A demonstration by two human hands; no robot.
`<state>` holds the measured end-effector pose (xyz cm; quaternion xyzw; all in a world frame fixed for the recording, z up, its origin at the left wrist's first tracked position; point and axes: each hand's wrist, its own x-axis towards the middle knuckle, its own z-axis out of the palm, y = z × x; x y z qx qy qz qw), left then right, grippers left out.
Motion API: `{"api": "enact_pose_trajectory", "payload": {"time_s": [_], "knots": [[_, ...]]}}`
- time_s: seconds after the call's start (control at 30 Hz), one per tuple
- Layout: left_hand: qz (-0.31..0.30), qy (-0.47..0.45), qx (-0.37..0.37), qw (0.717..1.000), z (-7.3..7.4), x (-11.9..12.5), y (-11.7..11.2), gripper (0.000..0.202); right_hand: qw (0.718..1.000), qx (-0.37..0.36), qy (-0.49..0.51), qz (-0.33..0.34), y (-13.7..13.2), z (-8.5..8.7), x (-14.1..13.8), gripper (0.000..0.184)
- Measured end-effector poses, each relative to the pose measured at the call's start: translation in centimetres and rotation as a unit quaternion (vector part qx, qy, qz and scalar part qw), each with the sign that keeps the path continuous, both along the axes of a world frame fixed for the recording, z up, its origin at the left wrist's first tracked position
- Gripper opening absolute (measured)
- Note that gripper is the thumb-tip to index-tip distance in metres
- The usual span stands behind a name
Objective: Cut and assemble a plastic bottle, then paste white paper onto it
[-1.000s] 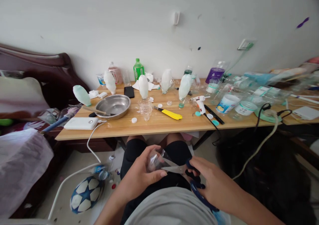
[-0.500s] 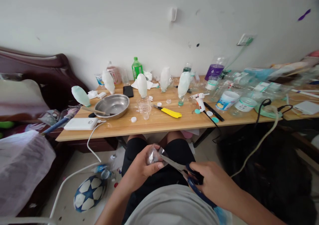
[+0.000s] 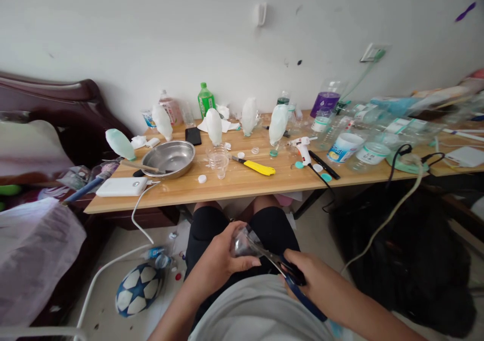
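Right hand (image 3: 315, 276) grip clamps scissors (image 3: 304, 299), left hand (image 3: 217, 255) clasps clear plastic (image 3: 239, 244); blades (image 3: 269, 255) now sit higher, apparently cutting.

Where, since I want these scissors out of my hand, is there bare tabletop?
Bare wood shows between the yellow knife and the table's front edge, and, narrower, between it and the steel bowl. The right side is crowded with bottles.

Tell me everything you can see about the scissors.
The scissors have dark handles, the lower one blue and plastic-looking, and narrow, metallic-looking blades. Held in the right hand above the lap, they slant toward the left hand, the blades reaching the clear plastic piece it holds. The tips are unclear.
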<state>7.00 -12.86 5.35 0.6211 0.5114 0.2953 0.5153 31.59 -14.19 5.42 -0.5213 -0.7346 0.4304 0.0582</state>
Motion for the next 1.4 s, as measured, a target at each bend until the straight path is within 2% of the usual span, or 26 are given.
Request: {"api": "enact_pose_trajectory", "payload": {"time_s": [0.1, 0.27, 0.43, 0.67, 0.77, 0.87, 0.93, 1.1, 1.23, 1.4], "knots": [[0.009, 0.043, 0.002, 0.999, 0.4, -0.1, 0.1, 0.074, 1.0, 0.004, 0.004, -0.014, 0.1, -0.5, -0.2, 0.016], [0.02, 0.14, -0.001, 0.99, 1.3, -0.1, 0.1, 0.081, 1.0, -0.021, 0.01, 0.009, -0.6, -0.4, 0.0, 0.019], [-0.002, 0.205, 0.042, 0.978, 0.5, 0.7, -0.3, 0.082, 0.998, -0.049, 0.023, -0.01, -1.3, 0.0, -0.3, 0.023], [0.043, 0.317, 0.053, 0.946, 0.6, 1.9, -0.3, 0.085, 0.997, -0.031, 0.04, -0.052, -1.4, -2.9, -1.2, 0.022], [0.04, 0.347, 0.069, 0.935, 0.5, 1.7, -0.4, 0.085, 0.999, -0.01, 0.015, -0.048, -1.3, -3.1, -0.8, 0.023], [0.03, 0.336, 0.099, 0.936, -0.2, 1.2, -0.7, 0.09, 0.999, -0.027, 0.015, -0.023, -1.4, -2.5, 0.0, 0.021], [0.016, 0.297, 0.109, 0.949, -0.6, 0.7, -0.9, 0.087, 0.999, -0.03, 0.018, -0.008, -1.6, -1.9, 0.5, 0.018], [-0.001, 0.182, 0.074, 0.98, -1.0, -0.1, -1.4, 0.073, 1.0, 0.008, -0.006, 0.003, -2.0, -1.0, 0.7, 0.028], [0.015, 0.163, 0.057, 0.985, -0.9, 0.1, -1.4, 0.074, 0.998, -0.011, -0.041, -0.045, -2.0, -1.1, -0.3, 0.027], [0.012, 0.177, 0.054, 0.983, -1.2, 0.0, -1.1, 0.076, 0.996, 0.03, -0.07, -0.04, -1.8, -2.0, -0.6, 0.028]]}}
